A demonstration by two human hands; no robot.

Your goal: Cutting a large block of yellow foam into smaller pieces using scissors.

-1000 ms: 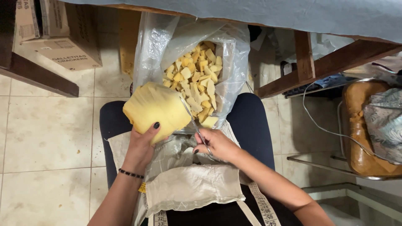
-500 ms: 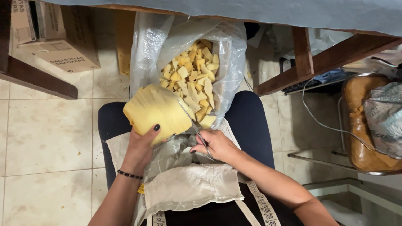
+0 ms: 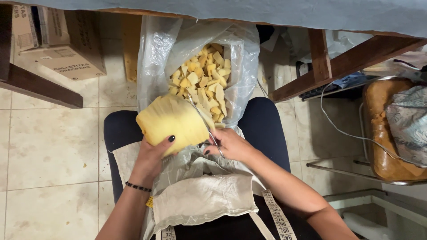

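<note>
Tiled floor, seen from above under a table edge; clear bag [image 3: 155,58] of yellow foam pieces [image 3: 202,84] stands open between the knees. Since a second ago, foam block [image 3: 171,124] drawn slightly nearer the bag mouth, scissors [image 3: 202,120] now biting along its right edge just below the pieces: cutting judged under way. Count: one block, clenched in left hand [image 3: 151,158]; one pair of scissors, grasped in right hand [image 3: 231,144]; one bag; one cardboard box [image 3: 58,49] left of the bag; pieces too many to count.

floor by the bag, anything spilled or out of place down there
A few small yellow crumbs lie loose on the floor tiles, left of the plastic bag of foam pieces. Nothing else looks off.
</note>
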